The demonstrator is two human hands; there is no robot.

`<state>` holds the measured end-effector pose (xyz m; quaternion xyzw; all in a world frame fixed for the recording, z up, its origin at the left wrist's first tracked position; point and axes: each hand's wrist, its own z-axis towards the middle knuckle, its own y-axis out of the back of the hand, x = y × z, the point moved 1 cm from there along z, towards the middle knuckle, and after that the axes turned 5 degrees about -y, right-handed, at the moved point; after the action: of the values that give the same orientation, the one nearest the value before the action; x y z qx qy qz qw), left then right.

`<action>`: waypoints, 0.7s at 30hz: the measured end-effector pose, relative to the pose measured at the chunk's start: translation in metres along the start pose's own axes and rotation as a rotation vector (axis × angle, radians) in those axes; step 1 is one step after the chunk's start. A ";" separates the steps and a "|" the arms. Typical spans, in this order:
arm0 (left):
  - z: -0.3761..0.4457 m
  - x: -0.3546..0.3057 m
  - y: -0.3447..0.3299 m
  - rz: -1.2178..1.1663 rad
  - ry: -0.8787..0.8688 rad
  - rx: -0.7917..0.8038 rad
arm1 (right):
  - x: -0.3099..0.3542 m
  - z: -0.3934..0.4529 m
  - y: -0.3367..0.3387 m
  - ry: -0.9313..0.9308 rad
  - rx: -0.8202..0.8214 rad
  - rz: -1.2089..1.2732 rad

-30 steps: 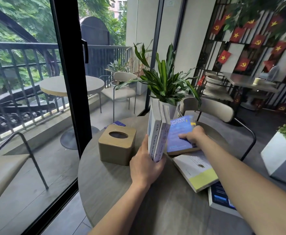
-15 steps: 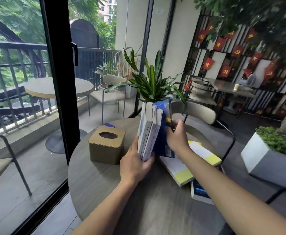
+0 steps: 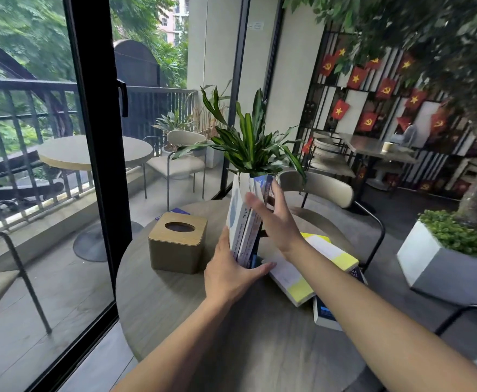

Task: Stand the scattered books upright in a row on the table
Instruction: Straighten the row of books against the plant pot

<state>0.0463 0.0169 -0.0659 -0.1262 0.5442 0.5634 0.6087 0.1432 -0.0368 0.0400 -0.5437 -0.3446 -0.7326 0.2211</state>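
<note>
Now upright, the blue paperback (image 3: 263, 193) has joined the standing white books (image 3: 238, 222) on the round grey table (image 3: 175, 301). Left hand (image 3: 229, 275) grips their base; right hand (image 3: 274, 219), fingers spread, presses flat, hiding the covers.

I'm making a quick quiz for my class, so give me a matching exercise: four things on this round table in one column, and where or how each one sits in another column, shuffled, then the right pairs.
Things:
1. tissue box
2. upright books
3. yellow-and-white book
4. dark blue book

States:
A. lying flat, partly under another book
B. held standing between the left hand and right hand
C. lying flat, right of the standing row
D. standing alone, left of the books

Pairs: 1-D, 2-B, 3-C, 4-A
</note>
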 end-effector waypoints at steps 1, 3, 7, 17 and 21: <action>0.001 -0.003 -0.002 0.004 0.024 -0.021 | 0.002 0.000 -0.003 0.038 -0.039 -0.075; 0.001 -0.007 -0.005 0.011 0.067 -0.057 | 0.006 0.000 -0.007 0.099 -0.129 -0.181; 0.002 -0.010 -0.012 0.016 0.113 -0.101 | 0.014 0.002 -0.005 0.150 -0.223 -0.376; -0.004 -0.003 -0.012 0.007 0.098 -0.151 | 0.023 0.002 -0.005 0.084 -0.136 -0.483; -0.006 -0.001 -0.010 0.038 0.088 -0.150 | 0.027 0.002 -0.007 0.123 -0.175 -0.559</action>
<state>0.0518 0.0086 -0.0717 -0.1857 0.5291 0.6079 0.5621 0.1316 -0.0294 0.0638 -0.3993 -0.4026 -0.8235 -0.0162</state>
